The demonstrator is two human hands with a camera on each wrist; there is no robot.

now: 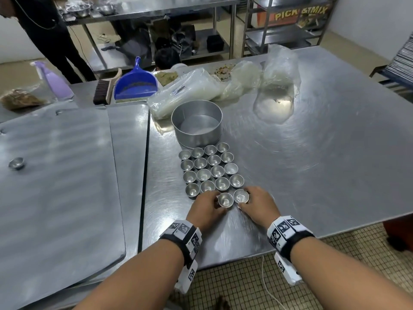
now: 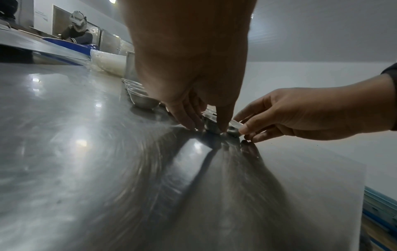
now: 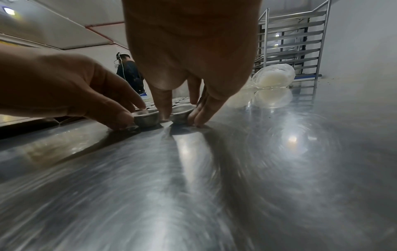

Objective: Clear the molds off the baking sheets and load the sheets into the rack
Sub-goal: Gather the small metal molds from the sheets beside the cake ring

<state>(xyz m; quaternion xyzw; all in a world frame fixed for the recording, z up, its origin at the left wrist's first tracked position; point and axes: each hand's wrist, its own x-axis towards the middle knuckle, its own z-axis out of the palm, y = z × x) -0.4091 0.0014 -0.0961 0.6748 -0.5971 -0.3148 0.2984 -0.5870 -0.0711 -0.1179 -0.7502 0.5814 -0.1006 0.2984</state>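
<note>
Both hands are down at the near end of a block of small metal molds (image 1: 211, 170) standing in tidy rows on the steel tabletop (image 1: 312, 164), just in front of a round cake tin (image 1: 197, 123). The left hand (image 1: 206, 208) has its fingers (image 3: 120, 117) curled round one mold (image 1: 225, 200), and the right hand (image 1: 257, 205) pinches the neighbouring mold (image 1: 241, 196) between thumb and fingertips, both cups sitting upright on the surface and touching or nearly touching each other. One stray mold (image 1: 16, 163) is left on the baking sheet (image 1: 55, 175) lying to the left, well apart from the rest. The rack (image 3: 300, 51) stands beyond the far side of the tabletop, seen past the plastic bags (image 1: 277, 86) in the right wrist view. These cups look thin, stiff and very light, with smooth, sloping walls that would slip out of a loose pinch and skate on polished steel (a nudge to one would likely shove its neighbours out of line). The safest hold is probably across the rim, thumb on one side and fingers opposite, or low on the wall where it narrows. The sheet will be another matter: broad, flat and flexing a little, best taken by two opposite edges once the stray cup is off it.
</note>
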